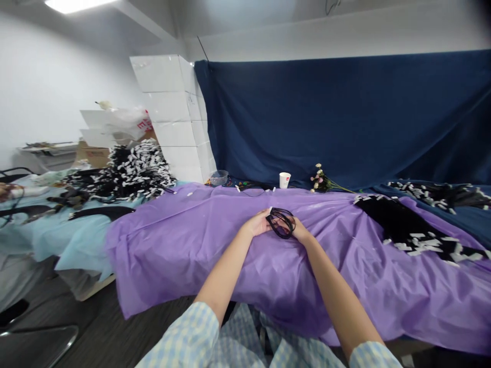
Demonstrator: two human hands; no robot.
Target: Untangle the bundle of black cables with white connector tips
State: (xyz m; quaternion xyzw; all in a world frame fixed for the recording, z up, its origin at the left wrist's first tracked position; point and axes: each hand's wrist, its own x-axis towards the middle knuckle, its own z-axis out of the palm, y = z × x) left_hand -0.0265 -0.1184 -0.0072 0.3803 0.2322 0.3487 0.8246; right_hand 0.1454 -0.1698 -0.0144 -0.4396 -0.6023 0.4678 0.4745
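Both my hands meet over the purple cloth (184,240) on the table in front of me. My left hand (258,224) is closed on one side of a coiled black cable (281,223) with a small white tag at its top. On the coil's other side, my right hand (301,232) grips it, with its fingers mostly hidden behind the loops. The coil is lifted slightly above the cloth between the two hands.
A heap of black cables with white tags (126,171) lies at the left, another spread of tagged cables (414,230) at the right. A paper cup (284,180), a clear bowl (219,177) and small flowers (320,180) stand at the back by a blue curtain (345,117). White boxes (172,112) are stacked behind.
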